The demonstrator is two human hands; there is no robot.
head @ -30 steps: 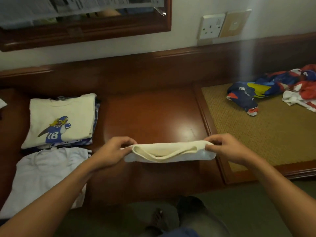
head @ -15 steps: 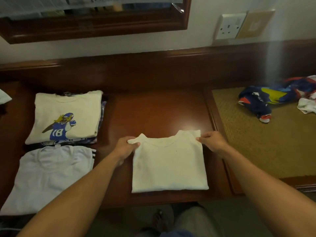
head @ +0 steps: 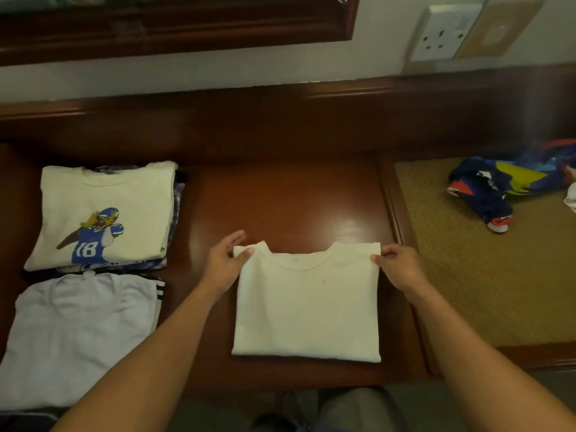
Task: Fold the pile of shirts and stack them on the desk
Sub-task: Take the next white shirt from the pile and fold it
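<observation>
Pinches the folded cream cotton T-shirt [head: 307, 302] by both top corners, left hand [head: 224, 263] and right hand [head: 400, 268] apart, flat on the dark wooden desk [head: 290, 204]. Left of it, stacked folded shirts [head: 106, 213]; far right, crumpled colourful shirts [head: 498, 188].

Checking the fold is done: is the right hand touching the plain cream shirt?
Touching. Head view shows the right hand pinching a corner of the plain cream shirt.

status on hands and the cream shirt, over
Left hand, right hand pinch top corners of cream shirt. Shirt folded, flat on desk. Unfolded pile far right, nothing blocking.
</observation>
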